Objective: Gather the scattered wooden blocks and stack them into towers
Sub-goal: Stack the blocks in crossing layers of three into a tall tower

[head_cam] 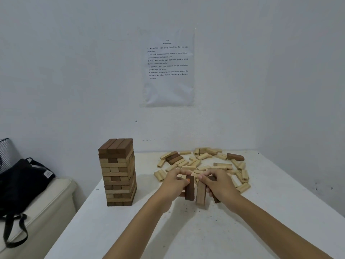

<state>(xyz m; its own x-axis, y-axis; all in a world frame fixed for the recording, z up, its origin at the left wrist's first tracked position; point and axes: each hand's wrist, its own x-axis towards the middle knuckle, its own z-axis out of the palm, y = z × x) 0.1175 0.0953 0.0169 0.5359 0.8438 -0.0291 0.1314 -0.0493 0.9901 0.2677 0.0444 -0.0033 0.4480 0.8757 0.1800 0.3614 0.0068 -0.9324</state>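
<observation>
Head view: right of the tower (pixel 117 172), my left hand (pixel 173 183) grips a dark block (pixel 189 190), my right hand (pixel 219 184) a light block (pixel 201 193), both upright; next, I judge, lay them flat as a second tower's base.

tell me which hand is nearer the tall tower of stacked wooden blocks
Left. The left hand, gripping a dark brown block, sits right of the tall wooden block tower; the right hand, gripping a light wooden block, is farther right.
</observation>
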